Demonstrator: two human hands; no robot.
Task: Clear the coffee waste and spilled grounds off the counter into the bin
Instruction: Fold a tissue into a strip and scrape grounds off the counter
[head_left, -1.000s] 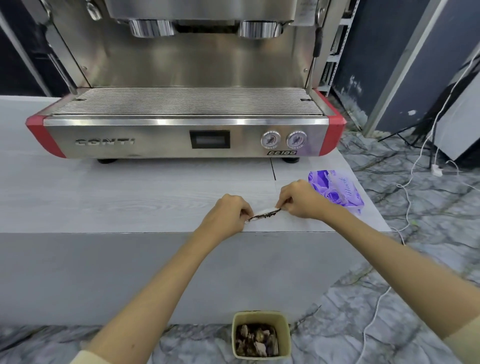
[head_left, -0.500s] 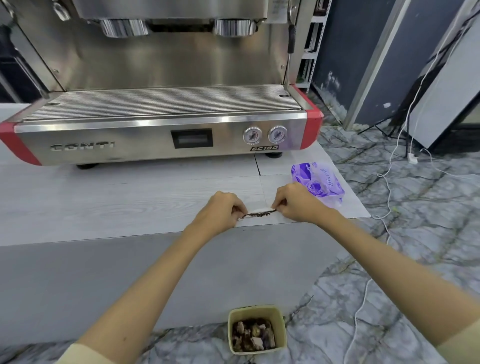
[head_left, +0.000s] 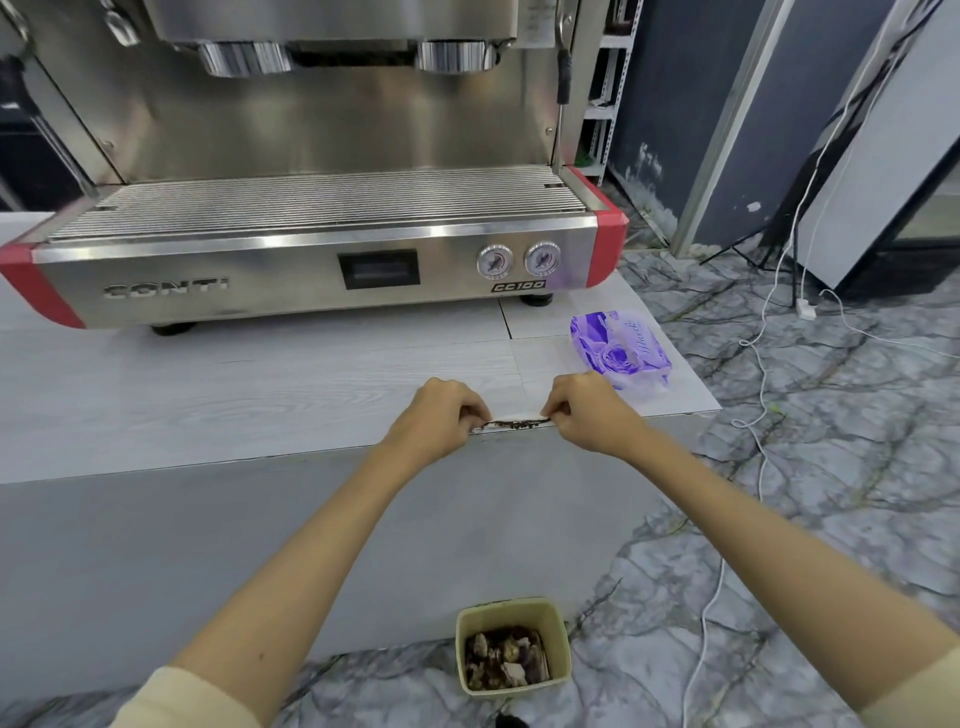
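Observation:
A white tissue (head_left: 514, 420) carrying a dark line of coffee grounds is stretched flat at the front edge of the pale wooden counter (head_left: 208, 405). My left hand (head_left: 441, 421) pinches its left end and my right hand (head_left: 587, 410) pinches its right end. On the floor below, against the counter's front wall, stands a small cream bin (head_left: 511, 644) with brown waste inside. It sits almost straight beneath the tissue.
A steel and red espresso machine (head_left: 322, 249) fills the back of the counter. A purple tissue pack (head_left: 618, 353) lies near the counter's right edge, just behind my right hand. White cables (head_left: 763, 374) trail over the marble floor at the right.
Both hands have kept hold of the tissue and drawn it toward the counter's front edge. My view has shifted left and closer.

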